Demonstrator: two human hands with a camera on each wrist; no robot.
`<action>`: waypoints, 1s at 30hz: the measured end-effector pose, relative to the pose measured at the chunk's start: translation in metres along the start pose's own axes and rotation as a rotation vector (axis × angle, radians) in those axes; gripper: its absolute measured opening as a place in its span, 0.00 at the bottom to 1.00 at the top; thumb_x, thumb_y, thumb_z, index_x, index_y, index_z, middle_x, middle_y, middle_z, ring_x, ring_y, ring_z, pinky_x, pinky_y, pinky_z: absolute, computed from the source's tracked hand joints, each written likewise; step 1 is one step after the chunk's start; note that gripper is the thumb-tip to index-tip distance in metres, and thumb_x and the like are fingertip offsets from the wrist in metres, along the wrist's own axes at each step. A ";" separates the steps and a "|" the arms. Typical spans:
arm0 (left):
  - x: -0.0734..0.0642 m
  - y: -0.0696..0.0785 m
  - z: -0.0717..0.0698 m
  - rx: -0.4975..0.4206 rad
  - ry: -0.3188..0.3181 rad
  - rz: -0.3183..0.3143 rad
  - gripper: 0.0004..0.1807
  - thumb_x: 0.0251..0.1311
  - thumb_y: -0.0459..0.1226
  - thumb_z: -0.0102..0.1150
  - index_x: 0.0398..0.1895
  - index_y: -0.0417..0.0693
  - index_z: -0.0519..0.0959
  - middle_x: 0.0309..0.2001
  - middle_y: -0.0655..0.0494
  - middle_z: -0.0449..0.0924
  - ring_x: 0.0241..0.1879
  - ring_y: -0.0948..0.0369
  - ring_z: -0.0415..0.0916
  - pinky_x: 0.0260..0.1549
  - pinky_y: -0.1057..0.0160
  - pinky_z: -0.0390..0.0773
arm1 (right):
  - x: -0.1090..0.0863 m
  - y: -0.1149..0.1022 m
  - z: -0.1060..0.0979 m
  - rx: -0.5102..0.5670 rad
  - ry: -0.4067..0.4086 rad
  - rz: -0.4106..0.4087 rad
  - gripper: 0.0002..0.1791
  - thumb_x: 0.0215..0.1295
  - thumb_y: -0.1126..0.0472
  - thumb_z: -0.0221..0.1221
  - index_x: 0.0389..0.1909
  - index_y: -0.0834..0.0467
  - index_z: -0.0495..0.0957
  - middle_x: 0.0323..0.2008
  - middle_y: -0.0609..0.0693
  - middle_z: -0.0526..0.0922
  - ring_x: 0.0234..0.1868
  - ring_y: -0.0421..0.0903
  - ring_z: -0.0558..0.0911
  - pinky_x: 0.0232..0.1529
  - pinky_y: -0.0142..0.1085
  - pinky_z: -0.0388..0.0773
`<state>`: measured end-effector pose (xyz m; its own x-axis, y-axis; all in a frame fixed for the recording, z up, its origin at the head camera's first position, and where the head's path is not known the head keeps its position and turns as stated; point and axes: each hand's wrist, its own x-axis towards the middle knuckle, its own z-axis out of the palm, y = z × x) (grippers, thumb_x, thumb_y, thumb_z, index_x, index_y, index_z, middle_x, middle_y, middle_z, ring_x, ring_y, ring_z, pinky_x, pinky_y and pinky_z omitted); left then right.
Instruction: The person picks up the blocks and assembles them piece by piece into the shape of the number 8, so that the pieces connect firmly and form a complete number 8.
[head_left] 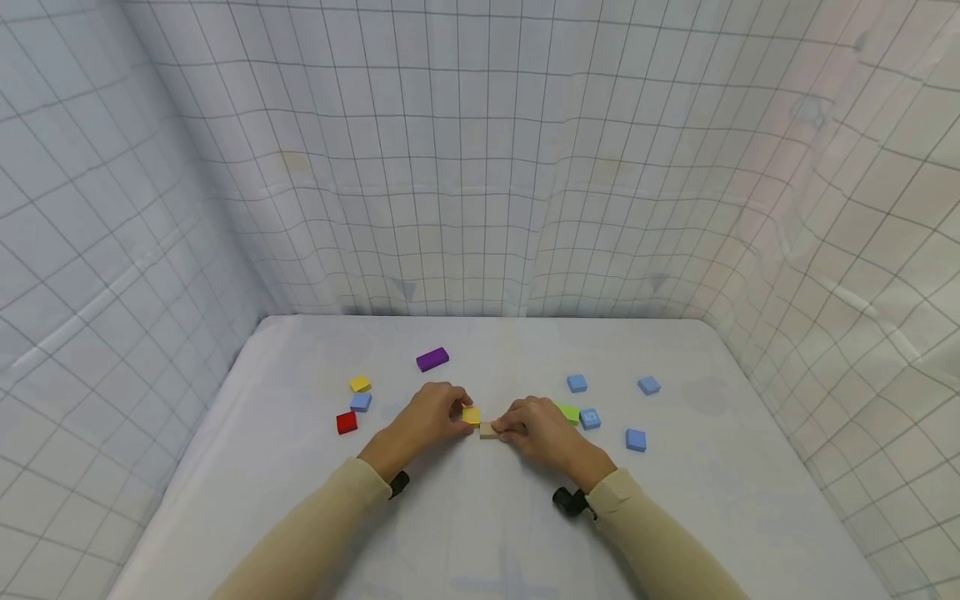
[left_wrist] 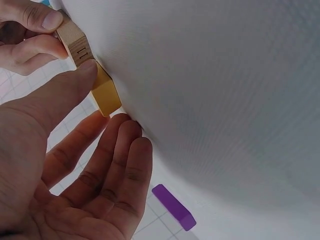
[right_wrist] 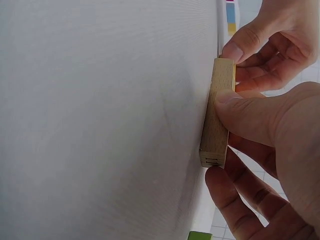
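"wooden block point(right_wrist: 215, 135) first: where is it, and what has it?"

"out on the table point(head_left: 487, 533), about halfway between the left and right edges and well short of the far edge. the right hand point(head_left: 542, 429) pinches it, thumb laid over one long face, fingers behind, one fingertip by the end with the dark marks."

"and the left hand point(head_left: 438, 411)?"

"gripping the yellow block point(head_left: 471, 416) between thumb and finger, just beside the wooden one. from the left wrist the two look to be touching, though i couldn't rule out a sliver of a gap."

"how do you think they'd handle?"

"light and stiff, i'd judge; neither should give under a squeeze. bare grain probably offers skin some bite, while the smooth yellow face may slide a little. hardly fragile, though a hard knock might mark a corner."

"where would you take hold?"

"across the long faces of the wooden one, near its middle, which leaves both ends clear. for the yellow, two opposite sides with gentle pressure: pushing on one corner could twist it."

"and the loose ones?"

"the purple block point(head_left: 432, 359) lies nearer the far edge, the red block point(head_left: 347, 422) over toward the left edge. much the same feel, i'd guess: hard, easy to pinch by the sides."
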<state>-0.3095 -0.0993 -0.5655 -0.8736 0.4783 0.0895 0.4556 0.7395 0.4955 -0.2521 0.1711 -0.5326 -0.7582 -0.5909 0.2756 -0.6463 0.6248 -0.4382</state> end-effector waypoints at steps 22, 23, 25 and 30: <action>-0.039 0.052 -0.049 0.015 0.015 -0.180 0.22 0.68 0.42 0.86 0.62 0.47 0.92 0.53 0.52 0.93 0.53 0.54 0.90 0.61 0.49 0.93 | -0.001 0.000 0.000 0.004 -0.014 0.036 0.12 0.74 0.65 0.79 0.55 0.55 0.98 0.47 0.47 0.99 0.47 0.44 0.93 0.50 0.38 0.86; -0.041 0.051 -0.051 0.016 0.022 -0.181 0.22 0.69 0.42 0.86 0.62 0.48 0.92 0.54 0.52 0.93 0.53 0.54 0.90 0.60 0.49 0.93 | -0.001 0.000 0.000 0.005 -0.015 0.034 0.12 0.74 0.65 0.79 0.55 0.55 0.98 0.47 0.47 0.99 0.47 0.44 0.93 0.51 0.39 0.86; -0.045 0.050 -0.054 0.021 0.039 -0.171 0.22 0.69 0.43 0.86 0.62 0.48 0.92 0.54 0.52 0.93 0.53 0.54 0.90 0.59 0.49 0.93 | 0.000 0.000 0.000 0.008 -0.019 0.034 0.12 0.74 0.65 0.79 0.56 0.55 0.98 0.47 0.47 0.99 0.47 0.44 0.93 0.51 0.39 0.87; -0.056 0.044 -0.061 0.037 0.087 -0.150 0.23 0.70 0.44 0.85 0.64 0.48 0.92 0.56 0.51 0.93 0.55 0.51 0.91 0.57 0.48 0.94 | 0.000 0.001 0.001 -0.001 -0.019 0.034 0.12 0.74 0.64 0.79 0.55 0.54 0.98 0.47 0.46 0.99 0.47 0.42 0.93 0.51 0.38 0.87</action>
<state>-0.2509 -0.1223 -0.4955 -0.9430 0.3198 0.0920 0.3237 0.8172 0.4769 -0.2525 0.1714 -0.5341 -0.7776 -0.5794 0.2440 -0.6205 0.6447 -0.4464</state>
